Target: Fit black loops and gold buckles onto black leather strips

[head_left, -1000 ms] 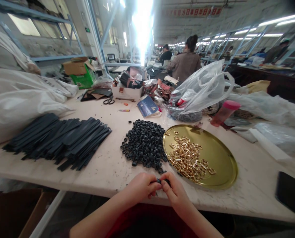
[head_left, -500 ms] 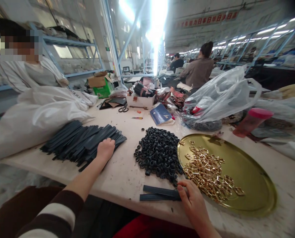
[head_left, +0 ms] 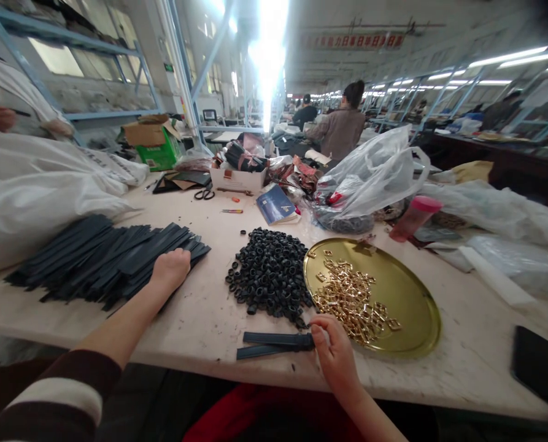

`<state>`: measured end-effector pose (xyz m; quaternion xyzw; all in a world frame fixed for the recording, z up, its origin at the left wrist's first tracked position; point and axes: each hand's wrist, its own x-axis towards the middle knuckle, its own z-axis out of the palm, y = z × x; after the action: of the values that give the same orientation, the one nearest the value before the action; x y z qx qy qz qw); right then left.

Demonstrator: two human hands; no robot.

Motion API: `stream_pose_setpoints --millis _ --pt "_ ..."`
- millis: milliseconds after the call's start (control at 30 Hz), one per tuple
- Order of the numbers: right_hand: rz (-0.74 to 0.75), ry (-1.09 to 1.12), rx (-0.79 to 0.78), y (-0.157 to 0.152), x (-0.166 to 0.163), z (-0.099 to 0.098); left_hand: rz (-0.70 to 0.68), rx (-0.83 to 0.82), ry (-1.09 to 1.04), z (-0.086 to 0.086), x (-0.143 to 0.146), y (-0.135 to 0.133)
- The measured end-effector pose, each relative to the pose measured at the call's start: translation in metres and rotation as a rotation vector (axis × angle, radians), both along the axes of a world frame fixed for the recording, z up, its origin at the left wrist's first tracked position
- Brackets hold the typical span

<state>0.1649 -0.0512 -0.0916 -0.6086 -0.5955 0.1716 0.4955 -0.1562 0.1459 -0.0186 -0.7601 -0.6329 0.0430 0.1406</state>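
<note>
My left hand [head_left: 170,270] lies on the near end of a wide pile of dark flat straps [head_left: 103,258], fingers curled down onto one of them. My right hand [head_left: 333,351] pinches the end of a folded dark strap [head_left: 274,344] that lies flat near the table's front edge. That hand sits just in front of a round gold tray [head_left: 421,301] holding several gold buckles [head_left: 347,298]. A heap of small black loops [head_left: 269,270] lies between the strap pile and the tray.
A big white sack [head_left: 34,196] fills the left of the table, with a person's hand and sleeve [head_left: 7,110] behind it. A clear plastic bag [head_left: 370,178], pink-lidded bottle [head_left: 414,218], blue booklet [head_left: 276,205], scissors [head_left: 204,194] and black phone [head_left: 538,368] lie around. Other people [head_left: 342,126] work farther back.
Both hands were together at the table edge on a small dark piece. My left hand has reached out to the strap pile; my right hand has laid a folded strap on the table.
</note>
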Motion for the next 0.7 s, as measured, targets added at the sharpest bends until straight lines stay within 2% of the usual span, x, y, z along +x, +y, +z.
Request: stream_pose_setpoints --millis 67,133,200,300,367,400,467,567,633,700 --pt "-0.044 0.056 -0.004 0.002 0.005 0.010 -0.062 0.007 -0.010 0.007 0.016 -0.016" --pt "-0.029 0.195 -0.101 0.004 0.006 0.025 -0.206 -0.001 -0.076 0.016 0.038 -0.043" --pt "0.127 0.425 -0.305 0.005 0.003 0.043 -0.479 -0.080 -0.214 0.023 0.063 -0.077" --pt "0.465 0.725 -0.668 0.002 -0.010 0.065 -0.887 -0.279 -0.412 0.029 0.094 -0.119" --pt "0.542 0.822 -0.804 -0.002 -0.019 0.072 -0.954 -0.378 -0.577 0.026 0.109 -0.133" --pt "0.530 0.843 -0.816 -0.004 -0.022 0.073 -0.896 -0.399 -0.698 0.023 0.115 -0.137" --pt "0.472 0.837 -0.770 -0.007 -0.029 0.072 -0.632 -0.460 -1.017 0.016 0.125 -0.137" --pt "0.472 0.749 -0.727 -0.007 -0.033 0.070 -0.189 -0.750 -1.448 0.007 0.141 -0.134" --pt "0.550 0.641 -0.731 -0.003 -0.030 0.068 -0.035 -0.929 -1.589 0.005 0.149 -0.132" --pt "0.542 0.376 -0.641 0.008 -0.019 0.064 0.045 -0.978 -1.657 0.005 0.153 -0.132"
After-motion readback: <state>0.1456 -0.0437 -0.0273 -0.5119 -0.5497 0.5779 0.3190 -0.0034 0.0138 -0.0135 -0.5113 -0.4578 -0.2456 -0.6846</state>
